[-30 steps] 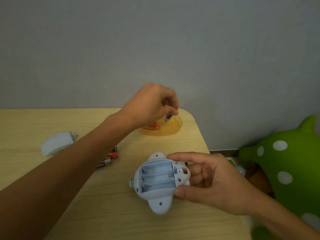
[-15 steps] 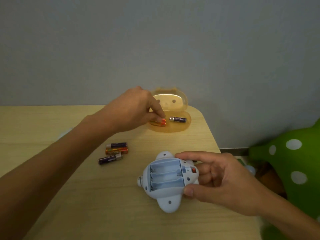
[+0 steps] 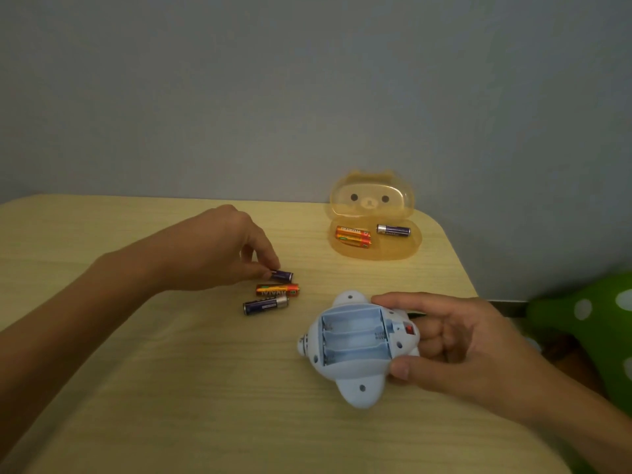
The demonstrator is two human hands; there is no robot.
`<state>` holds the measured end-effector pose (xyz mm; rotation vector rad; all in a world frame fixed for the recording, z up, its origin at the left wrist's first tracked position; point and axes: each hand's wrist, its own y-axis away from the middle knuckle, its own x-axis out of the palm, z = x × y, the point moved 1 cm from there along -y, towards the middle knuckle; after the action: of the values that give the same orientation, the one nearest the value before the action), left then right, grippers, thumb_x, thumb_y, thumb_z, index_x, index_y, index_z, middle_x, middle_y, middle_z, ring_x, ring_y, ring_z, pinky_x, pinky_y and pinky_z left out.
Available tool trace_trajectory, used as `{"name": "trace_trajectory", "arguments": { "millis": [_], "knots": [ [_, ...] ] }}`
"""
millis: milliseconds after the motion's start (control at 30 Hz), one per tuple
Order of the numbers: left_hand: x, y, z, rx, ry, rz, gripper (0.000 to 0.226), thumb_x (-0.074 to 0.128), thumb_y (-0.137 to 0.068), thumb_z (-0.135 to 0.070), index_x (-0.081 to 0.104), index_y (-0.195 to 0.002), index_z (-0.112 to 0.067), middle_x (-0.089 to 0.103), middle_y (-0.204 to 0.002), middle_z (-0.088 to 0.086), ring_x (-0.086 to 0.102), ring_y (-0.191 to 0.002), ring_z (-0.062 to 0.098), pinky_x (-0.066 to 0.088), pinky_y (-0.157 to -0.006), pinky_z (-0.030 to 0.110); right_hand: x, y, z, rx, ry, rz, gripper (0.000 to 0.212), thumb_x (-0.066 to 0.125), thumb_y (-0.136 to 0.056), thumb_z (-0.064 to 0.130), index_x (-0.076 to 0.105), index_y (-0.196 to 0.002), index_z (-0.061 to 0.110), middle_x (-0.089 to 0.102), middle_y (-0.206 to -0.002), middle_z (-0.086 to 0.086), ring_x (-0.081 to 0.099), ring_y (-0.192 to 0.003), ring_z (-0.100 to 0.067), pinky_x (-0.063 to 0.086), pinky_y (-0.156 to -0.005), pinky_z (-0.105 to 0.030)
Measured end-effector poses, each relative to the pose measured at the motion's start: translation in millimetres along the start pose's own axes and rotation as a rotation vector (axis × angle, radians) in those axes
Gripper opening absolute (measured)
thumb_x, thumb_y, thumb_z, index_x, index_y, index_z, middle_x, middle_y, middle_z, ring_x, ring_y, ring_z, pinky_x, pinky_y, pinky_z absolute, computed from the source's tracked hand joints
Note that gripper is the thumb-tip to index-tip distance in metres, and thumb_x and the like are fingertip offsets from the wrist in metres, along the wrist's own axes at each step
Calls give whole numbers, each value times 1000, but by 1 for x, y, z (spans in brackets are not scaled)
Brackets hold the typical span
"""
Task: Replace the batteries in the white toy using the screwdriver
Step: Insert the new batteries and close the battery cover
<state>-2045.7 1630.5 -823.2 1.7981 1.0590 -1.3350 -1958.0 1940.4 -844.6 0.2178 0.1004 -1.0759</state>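
The white toy [image 3: 355, 381] lies belly up on the wooden table [image 3: 205, 388], its three battery slots bare. My right hand [image 3: 455, 350] grips its right side. Left of the toy, three batteries lie in a row. My left hand [image 3: 219, 248] pinches the farthest one, a purple battery [image 3: 283, 276], between thumb and fingers. An orange battery [image 3: 277, 289] and another purple battery [image 3: 265, 305] lie just in front of it. No screwdriver is in sight.
An open orange bear-face case [image 3: 374, 200] at the table's far right holds two orange batteries [image 3: 353, 236] and a purple one [image 3: 393, 229]. A green spotted plush [image 3: 588, 309] sits off the table's right edge. A grey wall stands behind.
My left hand has left the orange case and come back and down to the loose batteries, closing on the far purple one. The toy and right hand have stayed put.
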Motion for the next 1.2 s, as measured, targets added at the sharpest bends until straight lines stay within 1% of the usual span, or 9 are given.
{"name": "trace_trajectory", "arguments": {
  "millis": [200,333,433,567,733,867,933,1067,1200],
  "knots": [
    [4,-2,3,27,-29,16,16,79,-90,-38,80,-106,-39,74,-94,-24,65,-86,-6,43,-70,13,0,1,-2,-4,-11,-12,58,87,-70,12,73,-122,35,84,-104,-9,82,-94,-30,67,-84,-41],
    [-4,4,-3,80,84,-67,13,75,-88,-40,75,-101,-44,75,-93,-22,68,-86,2,52,-71,24,-2,1,-3,-8,-6,-18,58,87,-71,13,73,-123,35,84,-104,-9,82,-94,-31,66,-85,-44],
    [-15,13,-26,238,271,-171,19,74,-87,-30,79,-103,-38,76,-94,-16,70,-89,13,56,-70,27,-3,-1,-3,1,1,-19,57,86,-71,12,73,-124,29,85,-103,-8,82,-93,-29,67,-82,-39],
    [-17,21,-63,396,405,-117,27,81,-88,-18,79,-113,-28,76,-95,-13,71,-90,15,56,-71,25,-3,-3,-1,10,3,-17,61,84,-69,9,68,-126,25,85,-101,-6,82,-92,-25,66,-76,-28],
    [0,14,-79,399,315,-103,28,83,-82,-30,67,-105,-32,73,-90,-20,70,-89,4,54,-69,25,-2,-4,-1,13,-7,-13,62,83,-68,8,67,-125,24,85,-102,-5,82,-94,-25,66,-76,-27],
    [6,9,-88,449,251,-181,20,80,-85,-34,79,-105,-32,75,-91,-20,70,-84,4,53,-67,15,-1,-4,0,-5,-25,-4,57,83,-69,8,73,-121,31,85,-103,-4,82,-94,-24,66,-76,-27],
    [11,8,-92,476,194,-209,19,83,-86,-30,83,-106,-30,77,-93,-16,70,-82,5,55,-69,19,-1,-4,1,-11,-35,-4,55,83,-70,9,75,-117,35,85,-102,-4,82,-93,-25,66,-76,-26],
    [20,7,-90,495,172,-224,19,81,-87,-32,84,-105,-28,75,-101,-11,68,-87,4,57,-73,28,-1,-3,1,8,-19,-10,60,83,-69,10,67,-125,25,85,-101,-3,83,-91,-22,65,-73,-23],
    [26,10,-86,481,202,-205,20,73,-89,-37,87,-99,-27,75,-105,-10,60,-86,-3,52,-73,17,-2,-2,-1,4,-16,-26,61,84,-68,11,68,-125,25,85,-102,-5,82,-92,-27,67,-77,-32]
  ]
}}
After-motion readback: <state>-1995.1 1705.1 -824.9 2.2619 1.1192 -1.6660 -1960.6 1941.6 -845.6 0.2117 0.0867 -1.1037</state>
